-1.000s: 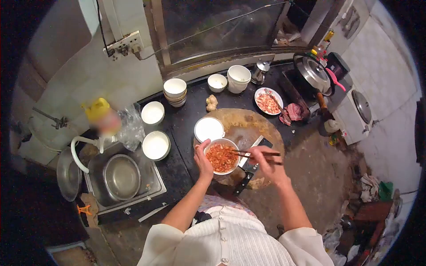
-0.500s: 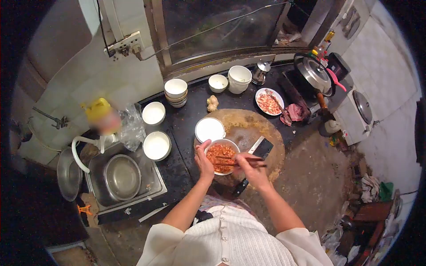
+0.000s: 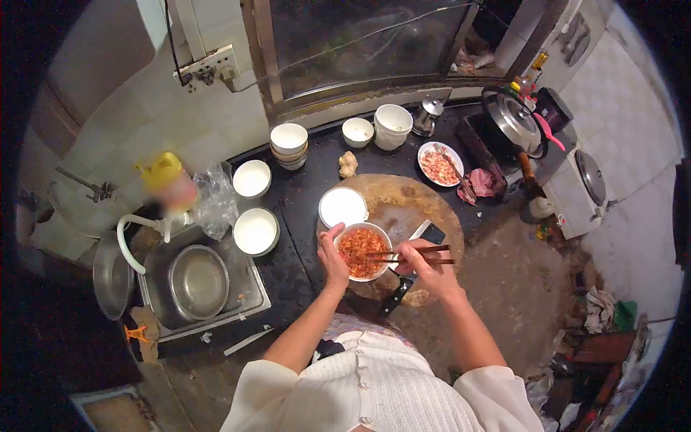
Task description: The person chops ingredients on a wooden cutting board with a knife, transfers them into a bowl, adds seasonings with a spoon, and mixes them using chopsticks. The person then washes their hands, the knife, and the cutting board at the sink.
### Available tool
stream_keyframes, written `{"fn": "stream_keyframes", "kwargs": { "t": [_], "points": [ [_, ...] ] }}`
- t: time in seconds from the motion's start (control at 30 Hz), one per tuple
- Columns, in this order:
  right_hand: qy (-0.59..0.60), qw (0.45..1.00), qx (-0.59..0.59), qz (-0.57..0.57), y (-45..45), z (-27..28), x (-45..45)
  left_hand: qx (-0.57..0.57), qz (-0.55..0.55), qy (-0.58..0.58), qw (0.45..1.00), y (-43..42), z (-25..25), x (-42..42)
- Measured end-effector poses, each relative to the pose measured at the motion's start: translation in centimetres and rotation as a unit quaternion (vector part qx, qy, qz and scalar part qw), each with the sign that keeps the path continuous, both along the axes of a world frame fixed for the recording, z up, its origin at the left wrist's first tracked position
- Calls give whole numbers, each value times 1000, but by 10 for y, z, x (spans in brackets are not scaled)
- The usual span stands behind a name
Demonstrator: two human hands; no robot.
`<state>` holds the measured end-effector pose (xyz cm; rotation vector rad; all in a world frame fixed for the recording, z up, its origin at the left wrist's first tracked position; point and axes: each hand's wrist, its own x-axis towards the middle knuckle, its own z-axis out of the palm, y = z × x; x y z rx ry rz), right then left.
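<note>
My left hand (image 3: 334, 261) is closed around the left side of a white bowl (image 3: 390, 241), which holds reddish chopped meat (image 3: 360, 252). Between the fingers of my right hand (image 3: 429, 273) is a pair of dark chopsticks (image 3: 439, 255). Their tips reach into the meat. Beneath the bowl lies a round wooden chopping board (image 3: 403, 191). A second white bowl (image 3: 342, 207) sits on the board just behind. A knife's black handle (image 3: 396, 297) shows near the board's front edge; my right hand and the bowl partly hide the knife.
Several white bowls (image 3: 255, 230) line the left of the black counter (image 3: 295, 194), beside a sink (image 3: 255, 299) with a metal basin. Behind the board are ginger (image 3: 348, 165) and a plate of chopped meat (image 3: 440, 165). A lidded pan (image 3: 515, 119) stands at the right.
My right hand and the chopsticks have shifted right, drawing the tips toward the bowl's right side. More of the knife handle shows. My left hand keeps its hold on the bowl.
</note>
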<state>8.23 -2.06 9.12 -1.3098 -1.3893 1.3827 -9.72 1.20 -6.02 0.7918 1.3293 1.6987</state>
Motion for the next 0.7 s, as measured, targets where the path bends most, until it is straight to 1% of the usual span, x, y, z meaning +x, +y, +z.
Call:
{"fn": "stream_keyframes", "kwargs": {
  "t": [0.03, 0.07, 0.1, 0.17, 0.2, 0.3, 0.33, 0.43, 0.47, 0.5, 0.53, 0.6, 0.7],
  "points": [
    [3, 1000, 0, 15, -1, 5, 5, -4, -3, -3, 1000, 0, 2, 1],
    [-26, 998, -2, 57, -4, 8, 7, -8, -5, -5, 1000, -1, 3, 0],
    [-62, 995, 44, 68, -4, 2, 7, -12, -7, -7, 1000, -1, 5, -1],
    [-132, 978, 133, 89, -1, -25, 5, -1, -8, 37, 999, -1, 4, -3],
    [-77, 994, 62, 47, 5, -40, 7, 4, -10, 59, 998, -2, 3, -4],
    [-37, 998, 54, 20, 13, -16, 8, -19, -5, 18, 1000, -2, 11, -1],
    [-23, 999, 24, -5, 13, -5, 10, -13, -2, 31, 999, -2, 11, -1],
    [-30, 998, 17, -51, 13, 13, 23, 1, 3, 60, 998, -2, 8, -1],
    [-33, 997, 38, -63, 15, -2, 26, 2, 4, 65, 998, -1, 5, -2],
    [-39, 997, 30, -63, 14, -20, 25, 4, 5, 70, 998, -1, 2, -2],
    [-44, 997, 22, -63, 11, -40, 21, -3, 6, 50, 999, -2, 3, -1],
    [-54, 997, 30, -46, 9, -47, 6, -14, 8, 12, 1000, -1, 6, 1],
    [-17, 997, 6, -69, 12, -16, 8, -10, 2, 33, 999, -1, 3, -1]
  ]
}}
